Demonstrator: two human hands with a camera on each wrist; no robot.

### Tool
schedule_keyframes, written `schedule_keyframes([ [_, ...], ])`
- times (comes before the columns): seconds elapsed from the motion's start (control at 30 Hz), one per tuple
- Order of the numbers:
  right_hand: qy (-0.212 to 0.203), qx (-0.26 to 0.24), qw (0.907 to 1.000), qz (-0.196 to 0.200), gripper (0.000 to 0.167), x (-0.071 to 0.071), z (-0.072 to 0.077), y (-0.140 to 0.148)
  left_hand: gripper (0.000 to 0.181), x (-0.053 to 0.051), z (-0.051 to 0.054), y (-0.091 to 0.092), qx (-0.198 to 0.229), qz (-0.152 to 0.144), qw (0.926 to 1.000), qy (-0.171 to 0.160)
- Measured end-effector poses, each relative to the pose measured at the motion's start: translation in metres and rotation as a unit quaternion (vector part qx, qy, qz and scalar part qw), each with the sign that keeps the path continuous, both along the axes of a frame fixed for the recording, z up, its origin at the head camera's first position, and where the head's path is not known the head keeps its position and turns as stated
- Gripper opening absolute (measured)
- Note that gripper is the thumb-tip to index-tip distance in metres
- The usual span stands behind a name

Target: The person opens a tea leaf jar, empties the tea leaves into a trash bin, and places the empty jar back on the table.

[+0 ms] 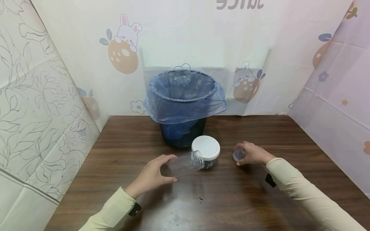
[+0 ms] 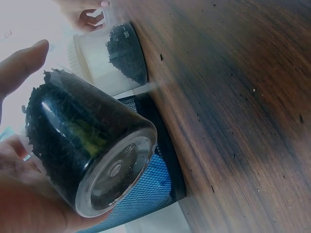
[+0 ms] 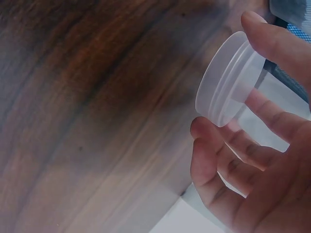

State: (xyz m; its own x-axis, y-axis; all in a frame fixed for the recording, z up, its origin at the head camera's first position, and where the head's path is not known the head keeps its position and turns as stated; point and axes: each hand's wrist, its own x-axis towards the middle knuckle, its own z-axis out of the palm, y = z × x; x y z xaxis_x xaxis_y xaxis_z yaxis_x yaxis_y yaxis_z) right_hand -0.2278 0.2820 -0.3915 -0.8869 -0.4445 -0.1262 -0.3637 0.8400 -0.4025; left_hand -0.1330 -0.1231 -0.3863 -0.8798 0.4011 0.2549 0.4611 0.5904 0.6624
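My left hand grips a clear plastic jar by its base end, tilted on its side with the uncapped mouth toward the right. The left wrist view shows dark, dry, tea-like shreds inside this jar. A second jar, white-lidded, stands upright just beyond the mouth; dark shreds show through its wall too. Whether the two touch, I cannot tell. Over to the right, my right hand holds a clear round screw lid between thumb and fingers. Its ridged rim shows on the lid in the right wrist view.
Behind the white-lidded jar stands a dark mesh bin lined with a blue plastic bag. Small dark crumbs lie on the wooden table. Patterned cloth hangs at the back and both sides.
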Motion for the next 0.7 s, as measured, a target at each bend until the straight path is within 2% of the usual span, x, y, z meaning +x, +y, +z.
schedule_keyframes([
  [0.7, -0.011, 0.025, 0.9996, -0.009, 0.059, 0.0002, -0.0088, -0.001, 0.067, -0.0004, 0.0004, -0.0016, -0.009, -0.003, 0.9999, 0.006],
])
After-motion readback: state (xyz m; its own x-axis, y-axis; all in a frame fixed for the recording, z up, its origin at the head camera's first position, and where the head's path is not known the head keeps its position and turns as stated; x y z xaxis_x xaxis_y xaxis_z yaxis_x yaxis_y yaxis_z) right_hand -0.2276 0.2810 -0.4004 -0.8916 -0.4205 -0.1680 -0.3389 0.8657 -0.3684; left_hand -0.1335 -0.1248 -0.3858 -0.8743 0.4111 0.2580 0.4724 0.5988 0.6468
